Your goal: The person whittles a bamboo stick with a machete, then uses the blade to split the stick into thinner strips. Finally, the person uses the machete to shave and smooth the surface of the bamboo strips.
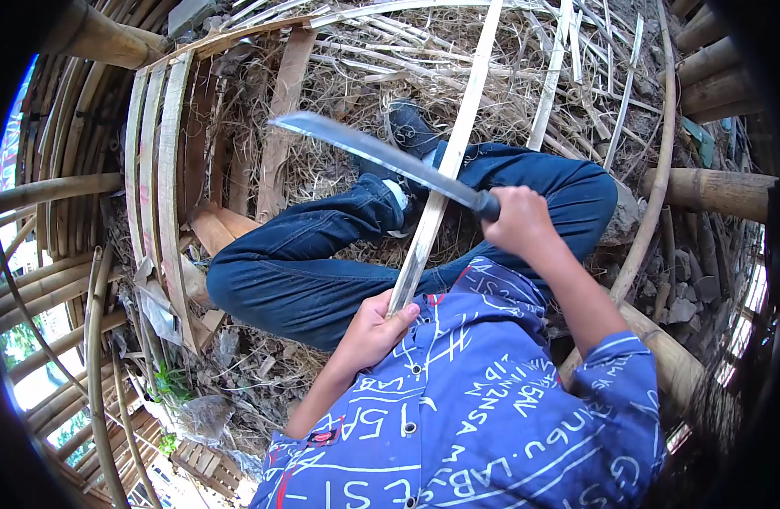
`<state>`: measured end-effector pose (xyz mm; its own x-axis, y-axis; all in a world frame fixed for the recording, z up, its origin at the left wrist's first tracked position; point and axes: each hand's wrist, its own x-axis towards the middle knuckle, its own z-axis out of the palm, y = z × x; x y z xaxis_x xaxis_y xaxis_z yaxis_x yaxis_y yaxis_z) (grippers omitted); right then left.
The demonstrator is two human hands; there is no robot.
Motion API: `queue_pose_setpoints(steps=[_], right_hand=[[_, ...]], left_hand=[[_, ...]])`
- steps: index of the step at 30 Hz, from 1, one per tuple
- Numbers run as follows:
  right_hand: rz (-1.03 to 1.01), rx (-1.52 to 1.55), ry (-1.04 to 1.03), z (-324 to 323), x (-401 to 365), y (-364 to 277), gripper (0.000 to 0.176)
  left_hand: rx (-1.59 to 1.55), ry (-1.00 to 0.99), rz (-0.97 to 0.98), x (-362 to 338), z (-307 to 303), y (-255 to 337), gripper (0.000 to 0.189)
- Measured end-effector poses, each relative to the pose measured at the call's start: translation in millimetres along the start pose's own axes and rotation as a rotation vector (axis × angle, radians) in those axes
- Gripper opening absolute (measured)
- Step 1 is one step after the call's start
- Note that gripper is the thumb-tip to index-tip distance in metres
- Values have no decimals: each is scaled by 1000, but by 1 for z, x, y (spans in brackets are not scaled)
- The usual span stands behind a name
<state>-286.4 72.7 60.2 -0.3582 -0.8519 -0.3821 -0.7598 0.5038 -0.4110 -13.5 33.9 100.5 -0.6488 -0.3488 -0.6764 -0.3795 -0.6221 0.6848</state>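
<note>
My right hand (pixel 523 222) is closed round the dark handle of a machete (pixel 377 154). Its long blade points up and to the left and crosses over a pale bamboo strip (pixel 458 140). The near end of that strip is in my left hand (pixel 378 329), with the thumb pressed along it close to my shirt. From there the strip runs away from me, between my bent legs (pixel 314 263) and past my shoes, out of the top of the view.
Split bamboo strips and shavings (pixel 390 51) litter the ground ahead. At the left stands a slatted wooden frame (pixel 171 170). Bamboo poles (pixel 716 193) jut in at the right, near stones (pixel 682 305). A clear plastic bag (pixel 205 417) lies at lower left.
</note>
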Motion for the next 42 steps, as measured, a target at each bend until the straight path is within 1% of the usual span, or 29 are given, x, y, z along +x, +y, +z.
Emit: queue_pose_setpoints(steps=[1,2,3,5,6,8,9,11,13,15,16,17,21,23,24,28,30,34,36,42], right_hand=[[10,-7,4,-2,8,4,16],[-34,-35,41,3,13,10,14],[-33,-38,40,5,15,10,14],[-70,0,122,6,18,6,13],[-70,-2,118,6,16,4,13],[-55,127,144,4,8,-4,13],[-61,131,134,2,1,-8,13],[-62,259,42,-4,-20,-18,10],[-75,228,-35,-7,-42,-28,10],[-149,182,-112,-3,-57,-33,12],[-168,169,-145,-2,-61,-34,15],[-186,158,-177,0,-64,-33,19],[-169,69,-160,6,-61,-24,20],[-178,19,-128,8,-56,-15,21],[-198,-8,-126,12,-55,-11,21],[-222,-25,-109,16,-52,-11,20],[-242,-19,-48,18,-50,-10,20],[-246,-23,-20,19,-50,-9,20],[-244,-55,-15,18,-51,-6,20],[-278,-24,66,20,-50,-1,19]], left_hand=[[-18,-4,-16,1,0,0,16],[-21,-3,-16,2,-1,0,16],[-61,2,-10,3,-3,0,16],[-105,3,-2,6,-6,1,16],[-127,-13,17,7,-8,3,16],[-162,-34,26,5,-7,8,17],[-166,-23,22,4,-6,10,17],[-143,-21,24,3,-2,12,17],[-125,-24,25,5,-5,9,17],[-99,-22,30,6,-5,6,18],[-126,-31,65,7,-5,2,18],[-126,-36,60,7,-4,2,18],[-116,-46,83,7,-7,-5,18],[-171,-36,78,8,-8,-7,20],[-134,-16,78,8,-6,-5,20],[-199,-10,54,6,-9,-6,20],[-201,-33,67,6,-12,-6,20],[-238,-45,75,6,-13,-5,20],[-176,-9,59,5,-9,1,21],[-174,12,61,4,-7,3,21]])
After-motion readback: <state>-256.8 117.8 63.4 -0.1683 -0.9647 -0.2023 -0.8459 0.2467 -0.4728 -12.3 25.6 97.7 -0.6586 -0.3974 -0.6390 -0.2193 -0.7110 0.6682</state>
